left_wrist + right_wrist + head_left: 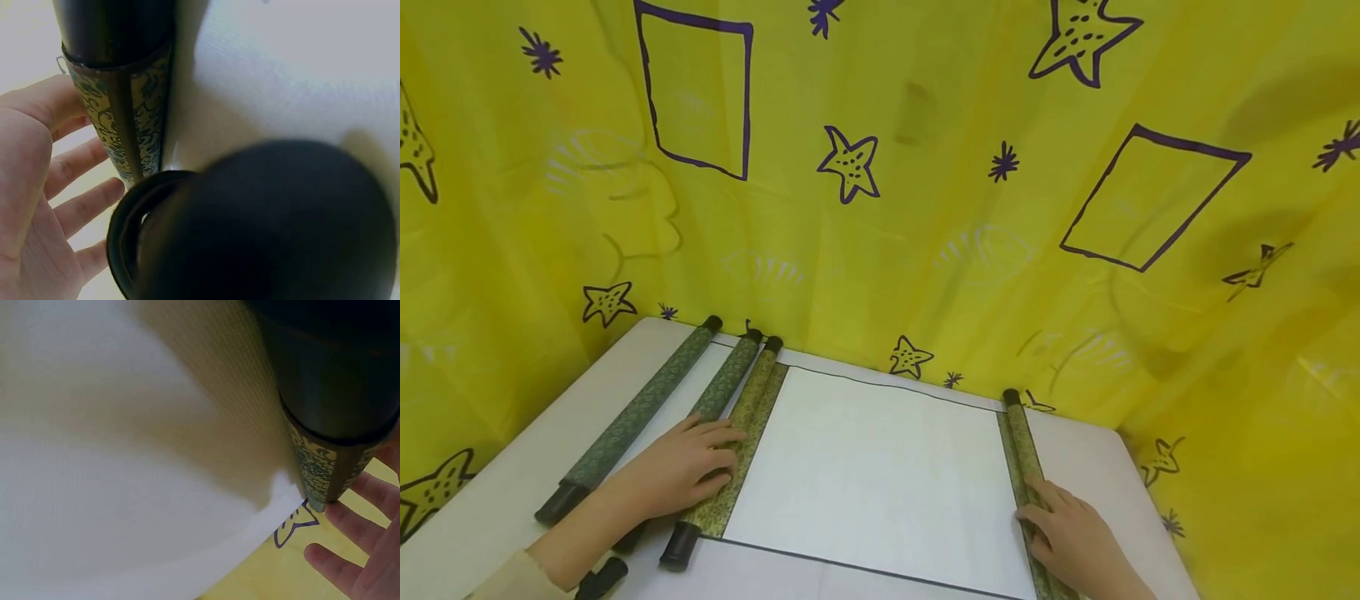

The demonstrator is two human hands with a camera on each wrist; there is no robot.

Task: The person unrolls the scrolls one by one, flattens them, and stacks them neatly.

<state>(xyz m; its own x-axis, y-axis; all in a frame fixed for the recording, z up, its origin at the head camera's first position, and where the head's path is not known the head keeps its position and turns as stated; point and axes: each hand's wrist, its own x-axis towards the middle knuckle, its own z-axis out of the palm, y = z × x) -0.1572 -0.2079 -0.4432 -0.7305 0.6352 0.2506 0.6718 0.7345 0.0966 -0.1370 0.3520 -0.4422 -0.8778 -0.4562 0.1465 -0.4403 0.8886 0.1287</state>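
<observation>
A scroll lies unrolled in the head view, its blank white sheet (880, 475) spread between two gold-green patterned rollers with black end caps. My left hand (681, 467) rests across the left roller (767, 375), fingers relaxed over it; its thumb is hidden. On the right roller (1018, 433) lies my right hand (1075, 533), fingertips touching its inner side. In the left wrist view, loosely spread fingers (84, 209) show beside a patterned roll (147, 119). The right wrist view has spread fingers (356, 528) near the capped roller (325, 465).
Two green patterned rolls, one at far left (640, 408) and another (730, 375) beside the left roller, lie on the white table (527, 454). A black piece (606, 577) sits at the lower left. A yellow star-printed curtain (925, 275) hangs behind the table's far edge.
</observation>
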